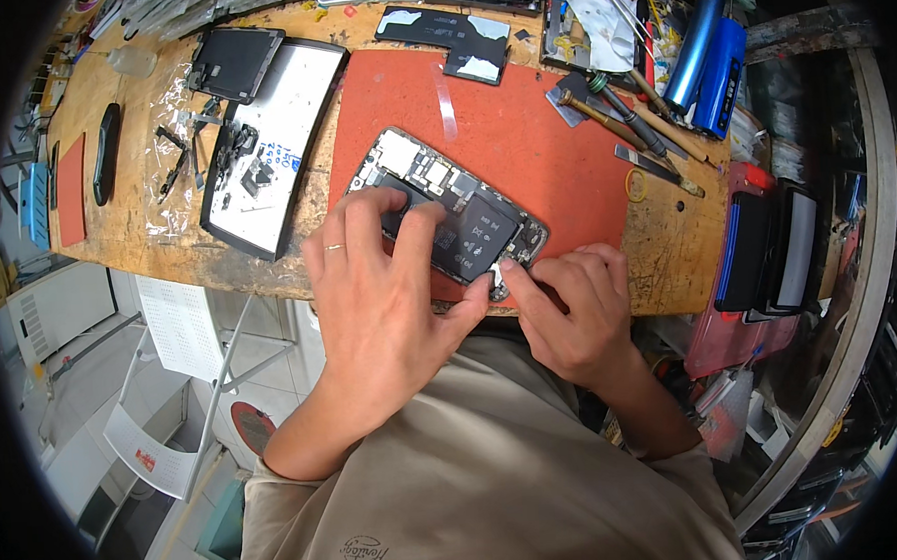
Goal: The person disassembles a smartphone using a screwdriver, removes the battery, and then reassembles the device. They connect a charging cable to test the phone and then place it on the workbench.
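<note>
Black opened phone (481, 227): left hand (377, 291) spread, touching it; right hand (578, 311) half-curled at lower corner, grip unclear.

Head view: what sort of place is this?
Probably an electronics repair workshop: an opened phone shows its circuit board, and hand tools and small loose parts lie about the wooden bench.

The opened phone (474, 219) lies slantwise on red mat (564, 170).

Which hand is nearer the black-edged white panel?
Left: the left hand is over the opened phone, right of the panel; the right hand is farther right.
</note>
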Motion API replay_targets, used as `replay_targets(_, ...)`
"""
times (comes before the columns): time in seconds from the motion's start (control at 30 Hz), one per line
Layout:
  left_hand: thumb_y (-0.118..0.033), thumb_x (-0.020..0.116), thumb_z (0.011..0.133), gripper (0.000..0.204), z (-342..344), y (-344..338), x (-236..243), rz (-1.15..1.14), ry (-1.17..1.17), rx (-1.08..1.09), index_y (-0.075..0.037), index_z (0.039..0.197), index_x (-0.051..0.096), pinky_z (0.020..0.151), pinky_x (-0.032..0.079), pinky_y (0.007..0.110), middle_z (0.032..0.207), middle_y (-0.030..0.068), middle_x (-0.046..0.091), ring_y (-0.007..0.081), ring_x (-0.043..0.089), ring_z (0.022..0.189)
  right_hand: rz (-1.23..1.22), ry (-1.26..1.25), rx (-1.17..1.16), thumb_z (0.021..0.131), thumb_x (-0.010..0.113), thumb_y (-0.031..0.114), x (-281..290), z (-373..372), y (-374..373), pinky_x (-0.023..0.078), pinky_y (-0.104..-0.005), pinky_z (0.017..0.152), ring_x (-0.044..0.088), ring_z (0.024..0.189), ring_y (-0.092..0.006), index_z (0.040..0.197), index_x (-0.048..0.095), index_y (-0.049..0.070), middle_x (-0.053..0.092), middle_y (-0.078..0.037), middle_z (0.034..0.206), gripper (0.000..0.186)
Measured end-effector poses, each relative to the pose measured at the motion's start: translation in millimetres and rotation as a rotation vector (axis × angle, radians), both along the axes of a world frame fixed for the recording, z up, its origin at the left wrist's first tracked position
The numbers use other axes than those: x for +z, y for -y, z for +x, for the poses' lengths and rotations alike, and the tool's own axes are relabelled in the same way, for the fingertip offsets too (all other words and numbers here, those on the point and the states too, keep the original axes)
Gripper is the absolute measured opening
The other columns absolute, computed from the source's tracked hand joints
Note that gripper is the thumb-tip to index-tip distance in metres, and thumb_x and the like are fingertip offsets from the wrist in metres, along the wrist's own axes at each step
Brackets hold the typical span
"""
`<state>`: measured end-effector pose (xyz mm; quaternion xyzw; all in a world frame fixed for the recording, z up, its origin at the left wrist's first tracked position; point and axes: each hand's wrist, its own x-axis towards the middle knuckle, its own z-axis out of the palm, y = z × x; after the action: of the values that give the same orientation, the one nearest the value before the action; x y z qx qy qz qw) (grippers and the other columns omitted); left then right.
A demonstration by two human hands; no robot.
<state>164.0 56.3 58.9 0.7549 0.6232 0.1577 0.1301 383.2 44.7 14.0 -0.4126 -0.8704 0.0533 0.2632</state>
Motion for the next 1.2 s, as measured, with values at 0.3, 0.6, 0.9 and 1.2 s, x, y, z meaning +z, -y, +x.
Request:
replay_targets(0.3,-0.026,0.095,0.066,0.069,3.8,3.1,-4.1,-0.014,0.034,0.057,-0.009,0.127,0.068,0.105,0.039,0.051,0.129,0.0153,0.058,0.0362,0.057,0.126,0.005,0.035,0.053,0.089,0.075,0.014,0.9,5.7,-3.7,0.049,-0.0418,0.082,0.061,0.085,-0.0205,0.115,0.08,0.004,0.064,-0.004,0.098,0.029)
replay_targets(0.6,-0.027,0.095,0.065,0.072,5.6,4.4,-10.8,0.032,0.072,0.076,-0.01,0.129,0.067,0.103,0.04,0.052,0.13,0.0153,0.058,0.0364,0.057,0.125,0.082,0.068,0.024,0.09,0.074,0.015,-0.3,0.9,-1.2,0.052,-0.0424,0.083,0.062,0.085,-0.0211,0.117,0.079,0.004,0.064,-0.005,0.098,0.03)
replay_targets(0.9,-0.027,0.095,0.065,0.071,3.8,4.6,-11.5,0.037,0.063,0.065,-0.011,0.129,0.068,0.103,0.04,0.052,0.13,0.0148,0.058,0.0363,0.057,0.125,0.092,0.18,0.008,0.093,0.072,0.015,3.4,-6.4,3.0,0.057,-0.042,0.083,0.064,0.086,-0.0239,0.118,0.077,0.0,0.063,-0.009,0.096,0.03)
replay_targets(1.2,-0.028,0.095,0.067,0.069,5.0,6.8,-15.2,0.059,0.066,0.068,-0.012,0.128,0.068,0.103,0.04,0.052,0.131,0.0143,0.057,0.0372,0.056,0.125,0.019,0.089,0.103,0.093,0.071,0.016,0.2,7.4,-5.0,0.055,-0.0426,0.084,0.063,0.088,-0.0246,0.123,0.078,0.0,0.065,-0.009,0.103,0.035)
